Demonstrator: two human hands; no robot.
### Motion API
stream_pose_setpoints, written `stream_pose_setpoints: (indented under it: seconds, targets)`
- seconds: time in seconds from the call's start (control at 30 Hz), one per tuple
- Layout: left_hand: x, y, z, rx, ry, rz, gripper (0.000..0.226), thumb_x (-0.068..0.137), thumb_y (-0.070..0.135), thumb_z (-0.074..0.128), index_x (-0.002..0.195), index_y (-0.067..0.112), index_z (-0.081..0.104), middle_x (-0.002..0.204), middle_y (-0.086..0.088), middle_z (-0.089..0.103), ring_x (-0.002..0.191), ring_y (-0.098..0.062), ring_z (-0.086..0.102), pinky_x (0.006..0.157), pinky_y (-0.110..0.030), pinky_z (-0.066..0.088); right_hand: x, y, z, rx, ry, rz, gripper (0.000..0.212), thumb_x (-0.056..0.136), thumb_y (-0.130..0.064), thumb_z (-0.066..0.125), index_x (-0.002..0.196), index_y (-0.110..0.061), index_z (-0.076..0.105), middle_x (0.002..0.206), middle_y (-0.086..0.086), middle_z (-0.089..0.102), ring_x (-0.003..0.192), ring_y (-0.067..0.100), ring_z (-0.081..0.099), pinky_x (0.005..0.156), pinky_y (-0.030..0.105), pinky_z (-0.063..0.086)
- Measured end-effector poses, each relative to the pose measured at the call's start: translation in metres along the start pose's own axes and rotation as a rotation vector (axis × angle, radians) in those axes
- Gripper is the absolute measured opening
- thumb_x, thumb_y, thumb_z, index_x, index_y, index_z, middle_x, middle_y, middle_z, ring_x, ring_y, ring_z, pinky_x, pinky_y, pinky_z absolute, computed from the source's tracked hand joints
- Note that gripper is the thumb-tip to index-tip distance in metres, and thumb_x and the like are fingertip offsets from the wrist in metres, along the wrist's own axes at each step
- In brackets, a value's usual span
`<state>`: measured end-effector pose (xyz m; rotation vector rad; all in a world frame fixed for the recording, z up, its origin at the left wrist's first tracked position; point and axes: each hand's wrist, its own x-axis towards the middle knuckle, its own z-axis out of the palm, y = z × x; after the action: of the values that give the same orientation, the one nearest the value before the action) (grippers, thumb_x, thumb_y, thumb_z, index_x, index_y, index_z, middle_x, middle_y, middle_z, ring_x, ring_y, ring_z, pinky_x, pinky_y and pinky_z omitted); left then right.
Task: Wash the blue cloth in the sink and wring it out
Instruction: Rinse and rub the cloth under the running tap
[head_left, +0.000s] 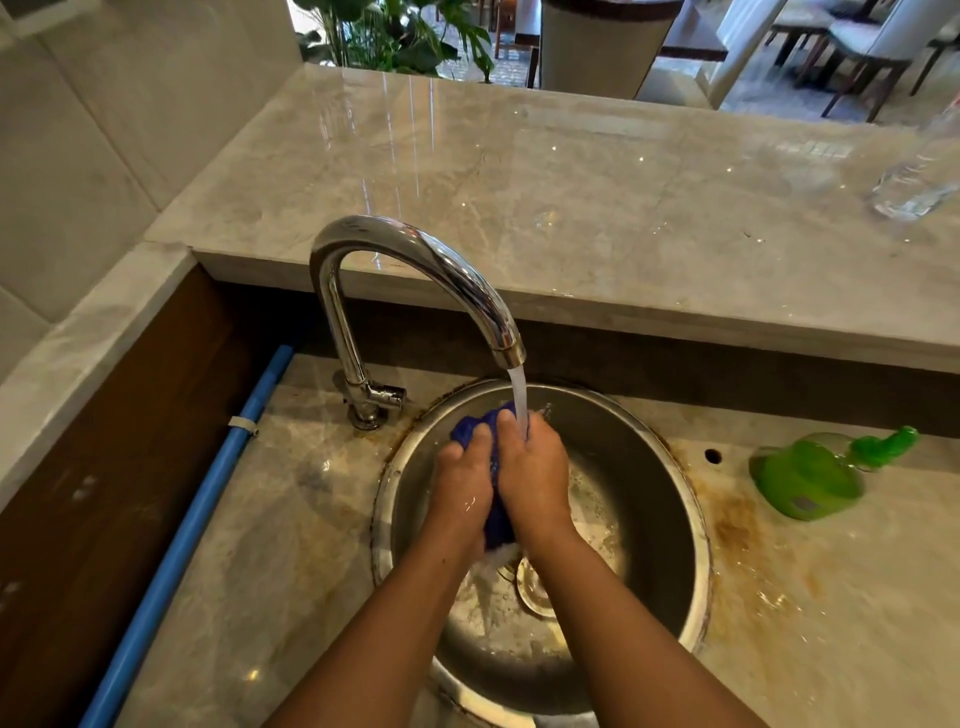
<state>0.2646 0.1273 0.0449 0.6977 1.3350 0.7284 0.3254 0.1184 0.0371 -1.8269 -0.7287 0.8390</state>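
Cloth position: You are holding the blue cloth (496, 512) bunched over the middle of the round steel sink (696, 525), directly under the spout of the tap (415, 260).
Left hand: Your left hand (462, 488) is closing around the cloth's left side, fingers wrapping its upper end.
Right hand: Your right hand (535, 475) is clamping the cloth's right side, palm pressing it against the left hand.
Reason for hold: You are keeping the bundle in the water stream (518, 400) so water is soaking through while both palms are squeezing; runoff is falling from the lower end toward the drain (535, 587).
Stage: By judgement, you are rinsing and compressing; a full wring is not yet showing.
Nearby items: A green bottle (808, 480) is lying on its side at the counter's right edge; a clear bottle (919, 176) is resting on the upper ledge's right end.
Writing: No brand or text is reading clearly; the grey patch on the green bottle is possibly a label, too blurred to tell.
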Motion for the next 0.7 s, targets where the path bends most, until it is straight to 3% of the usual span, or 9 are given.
stream_pose_setpoints:
  seconds: [0.17, 0.27, 0.4, 0.47, 0.63, 0.7]
  targets:
    - [-0.001, 0.001, -0.001, 0.086, -0.047, 0.143, 0.027, 0.102, 0.036, 0.05, 0.099, 0.013, 0.064, 0.095, -0.016, 0.073, 0.086, -0.028, 0.073, 0.08, -0.045, 0.061, 0.018, 0.008, -0.01, 0.17, -0.034, 0.195, 0.025, 0.105, -0.027, 0.048, 0.092, -0.01, 0.062, 0.08, 0.007, 0.063, 0.068, 0.018, 0.058, 0.062, 0.029, 0.048]
    - [0.003, 0.005, -0.001, 0.1, -0.053, 0.174, 0.024, 0.1, 0.041, 0.052, 0.1, 0.019, 0.063, 0.096, -0.013, 0.074, 0.087, -0.03, 0.074, 0.081, -0.049, 0.061, 0.022, 0.012, -0.02, 0.268, 0.009, 0.224, 0.025, 0.104, -0.028, 0.049, 0.092, -0.011, 0.062, 0.079, 0.006, 0.062, 0.069, 0.02, 0.058, 0.065, 0.034, 0.048]
    - [0.019, 0.01, -0.003, 0.19, 0.022, 0.084, 0.037, 0.098, 0.052, 0.048, 0.118, 0.022, 0.056, 0.108, -0.005, 0.069, 0.093, -0.025, 0.07, 0.084, -0.05, 0.061, 0.008, 0.009, -0.036, 0.214, 0.144, 0.068, 0.015, 0.102, -0.031, 0.054, 0.095, -0.019, 0.061, 0.089, 0.008, 0.069, 0.076, 0.026, 0.067, 0.071, 0.04, 0.058]
    - [0.023, 0.006, 0.0, 0.211, 0.037, 0.039, 0.04, 0.099, 0.05, 0.048, 0.122, 0.019, 0.055, 0.111, -0.006, 0.068, 0.097, -0.025, 0.068, 0.086, -0.048, 0.059, -0.006, 0.002, -0.036, 0.206, 0.149, -0.05, 0.016, 0.1, -0.033, 0.056, 0.094, -0.019, 0.061, 0.085, 0.005, 0.069, 0.072, 0.02, 0.067, 0.066, 0.033, 0.058]
    - [0.014, -0.006, 0.013, -0.018, -0.007, -0.068, 0.032, 0.1, 0.038, 0.049, 0.091, 0.014, 0.066, 0.079, -0.008, 0.07, 0.074, -0.025, 0.07, 0.074, -0.04, 0.056, -0.014, 0.004, -0.007, -0.08, 0.089, -0.18, 0.028, 0.1, -0.043, 0.052, 0.085, -0.02, 0.057, 0.071, -0.002, 0.063, 0.062, 0.008, 0.059, 0.059, 0.026, 0.05]
    - [0.01, -0.01, 0.01, -0.011, -0.026, -0.032, 0.027, 0.1, 0.039, 0.051, 0.093, 0.017, 0.065, 0.084, -0.011, 0.072, 0.082, -0.03, 0.072, 0.08, -0.047, 0.059, -0.003, 0.011, -0.007, -0.11, 0.11, -0.131, 0.027, 0.102, -0.041, 0.049, 0.086, -0.02, 0.057, 0.073, -0.003, 0.062, 0.064, 0.011, 0.06, 0.06, 0.03, 0.051]
